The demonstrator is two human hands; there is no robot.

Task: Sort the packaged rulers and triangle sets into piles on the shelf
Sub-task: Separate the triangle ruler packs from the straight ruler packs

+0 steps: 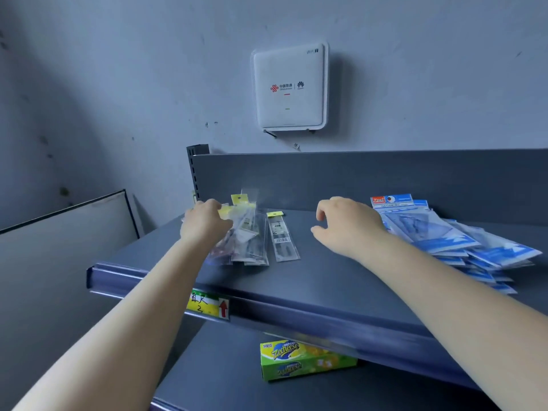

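On the dark grey shelf (326,280) a pile of clear-sleeved rulers (247,241) with yellow header tabs lies at the left. My left hand (204,222) grips the tab ends of this pile and covers its left side. One single packaged ruler (283,237) lies flat just right of the pile. At the right a spread pile of blue triangle-set packs (450,238) fans toward the shelf edge. My right hand (347,223) hovers between the single ruler and the blue packs, fingers loosely curled, holding nothing.
A grey back panel (385,179) closes the shelf behind. A yellow price label (207,304) sits on the front rail. A green snack box (305,360) lies on the lower shelf. A white router (289,87) hangs on the wall above.
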